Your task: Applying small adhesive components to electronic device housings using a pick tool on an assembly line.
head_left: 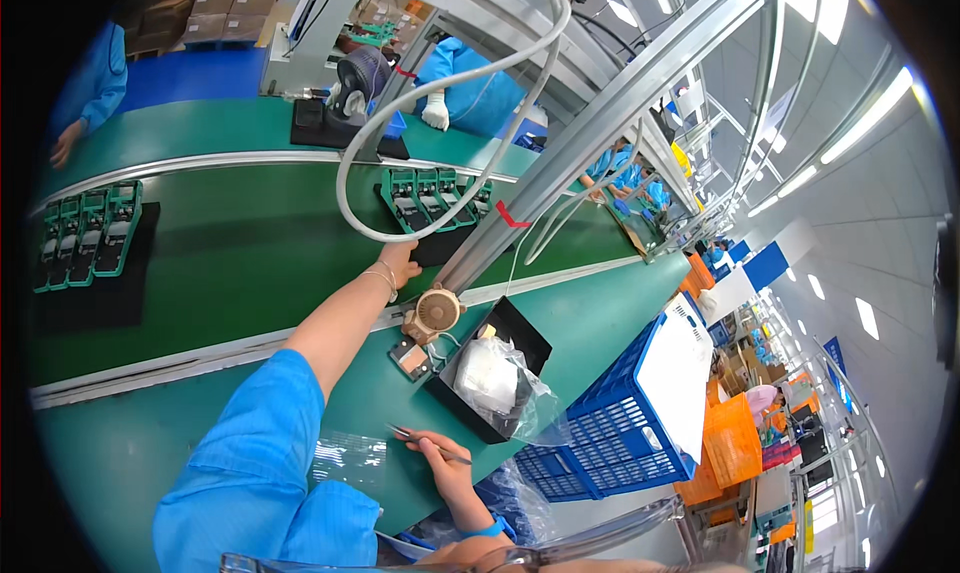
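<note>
My left arm, in a blue sleeve, stretches forward over the conveyor. My left hand (401, 262) is at the near left corner of a black tray (440, 247), its fingers closed on the edge. Several green frames with grey and black parts (428, 195) stand in a row on that tray. Close to the near edge of the bench, my right hand (441, 465) holds metal tweezers (455, 457), tips pointing left. Left of them lies a clear plastic sheet or bag (350, 457). Beyond the tweezers, a black box (519, 331) holds a clear bag of white contents (488, 375).
Another tray of green frames (92, 235) rests on the conveyor's left. A metal post (555, 163) with a looping white hose rises near my left hand. A small brown fan (437, 310) stands at its foot. A blue crate (610, 413) is right. Co-workers are across the belt.
</note>
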A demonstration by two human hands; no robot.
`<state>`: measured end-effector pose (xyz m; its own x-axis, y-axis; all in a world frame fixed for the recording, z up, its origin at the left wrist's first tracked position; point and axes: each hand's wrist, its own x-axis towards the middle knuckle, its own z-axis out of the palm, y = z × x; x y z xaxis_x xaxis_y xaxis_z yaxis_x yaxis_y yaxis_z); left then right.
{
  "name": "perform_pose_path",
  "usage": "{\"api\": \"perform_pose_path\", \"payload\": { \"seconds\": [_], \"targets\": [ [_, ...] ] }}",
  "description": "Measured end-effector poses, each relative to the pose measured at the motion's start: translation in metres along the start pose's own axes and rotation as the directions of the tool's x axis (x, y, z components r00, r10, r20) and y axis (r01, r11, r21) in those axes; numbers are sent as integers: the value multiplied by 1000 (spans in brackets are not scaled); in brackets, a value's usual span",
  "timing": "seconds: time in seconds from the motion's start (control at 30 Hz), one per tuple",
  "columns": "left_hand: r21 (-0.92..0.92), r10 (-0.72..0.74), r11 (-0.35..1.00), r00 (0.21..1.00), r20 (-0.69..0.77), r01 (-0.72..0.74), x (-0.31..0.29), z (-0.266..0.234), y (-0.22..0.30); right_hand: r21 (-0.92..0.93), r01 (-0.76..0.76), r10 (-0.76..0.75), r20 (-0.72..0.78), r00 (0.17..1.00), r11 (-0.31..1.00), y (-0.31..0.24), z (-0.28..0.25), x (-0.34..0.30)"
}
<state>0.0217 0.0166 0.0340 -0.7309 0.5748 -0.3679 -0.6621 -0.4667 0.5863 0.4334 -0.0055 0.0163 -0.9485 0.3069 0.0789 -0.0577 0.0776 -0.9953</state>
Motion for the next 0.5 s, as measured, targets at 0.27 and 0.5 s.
{"api": "perform_pose_path", "payload": {
  "seconds": [0.27,0.5],
  "targets": [
    [225,147,970,962,-230,-94,47,-8,17,-60,5,-4,18,1000,998,0,5,-1],
    [622,507,739,822,-261,-258,59,-33,19,-83,36,-35,14,999,996,-7,11,1]
  ]
}}
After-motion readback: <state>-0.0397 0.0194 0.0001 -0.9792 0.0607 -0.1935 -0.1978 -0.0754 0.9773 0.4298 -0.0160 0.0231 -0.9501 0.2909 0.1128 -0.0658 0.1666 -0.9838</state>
